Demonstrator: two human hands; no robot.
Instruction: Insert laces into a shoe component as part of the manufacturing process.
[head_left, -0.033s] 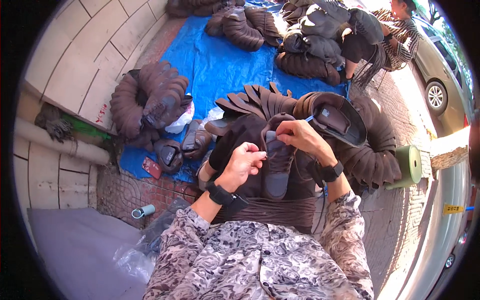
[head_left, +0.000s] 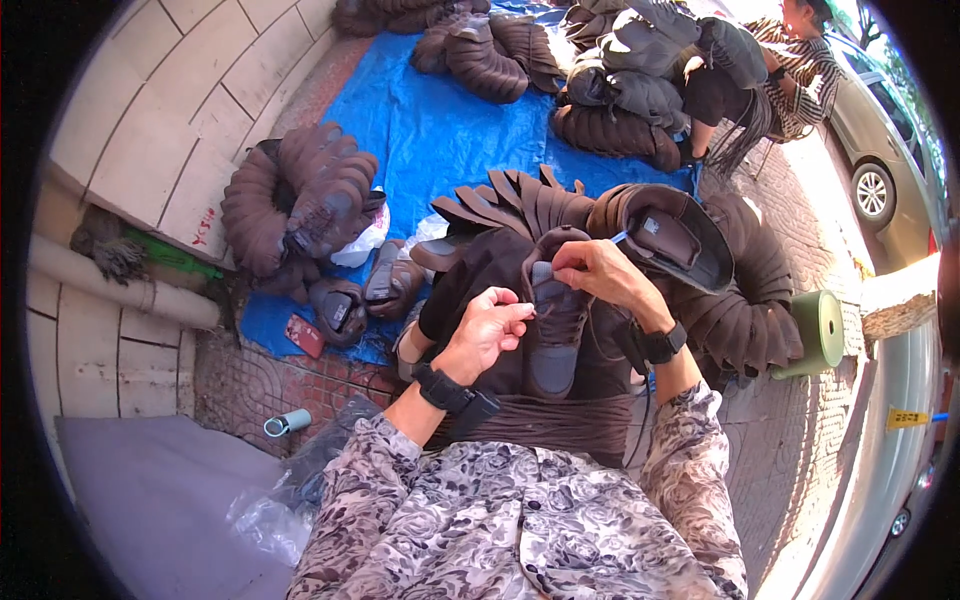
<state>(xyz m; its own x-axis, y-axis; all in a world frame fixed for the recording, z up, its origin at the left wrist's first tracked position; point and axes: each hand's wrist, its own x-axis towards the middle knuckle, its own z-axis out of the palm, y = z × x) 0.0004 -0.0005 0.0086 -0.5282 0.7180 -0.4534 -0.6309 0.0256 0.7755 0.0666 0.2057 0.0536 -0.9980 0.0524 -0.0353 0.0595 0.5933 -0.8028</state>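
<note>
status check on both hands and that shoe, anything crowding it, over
Left hand pinched beside dark shoe, contents unclear. Right hand by its tongue. Toe points toward wearer. Stacked brown pieces crowd the far side.

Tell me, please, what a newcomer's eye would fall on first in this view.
Probably the bright blue tarp across the upper middle, with a big curled bundle of brown shoe uppers at its left. Next comes the dark shoe near the centre, its toe toward the picture's bottom, the right hand at its opening and the left hand beside it.
</note>
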